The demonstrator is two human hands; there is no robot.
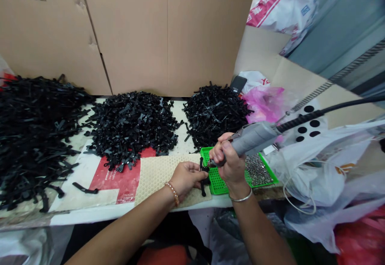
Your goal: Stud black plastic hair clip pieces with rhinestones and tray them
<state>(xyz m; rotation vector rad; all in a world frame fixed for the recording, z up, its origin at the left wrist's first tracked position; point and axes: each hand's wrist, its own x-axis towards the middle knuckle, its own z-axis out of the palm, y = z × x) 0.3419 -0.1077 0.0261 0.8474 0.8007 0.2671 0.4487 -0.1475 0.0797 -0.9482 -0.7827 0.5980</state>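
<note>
My left hand (189, 175) is closed on a small black plastic part (203, 183) at the right edge of a beige textured mat (159, 177). In my right hand (227, 158) is a grey electric screwdriver (254, 137), tilted, with its nose pointing left and down at the black part. Whether its tip touches the part is hard to make out. Under the right hand lies a green perforated tray (218, 181), with many small metal screws (258, 170) in its right side.
Heaps of black parts lie at the left (36, 128), middle (135, 124) and right (216, 112). One loose black part (86, 189) lies in front. Cardboard (180, 36) stands behind. A coiled spring (327, 82) and black cable (331, 106) reach the screwdriver; plastic bags (319, 181) crowd the right.
</note>
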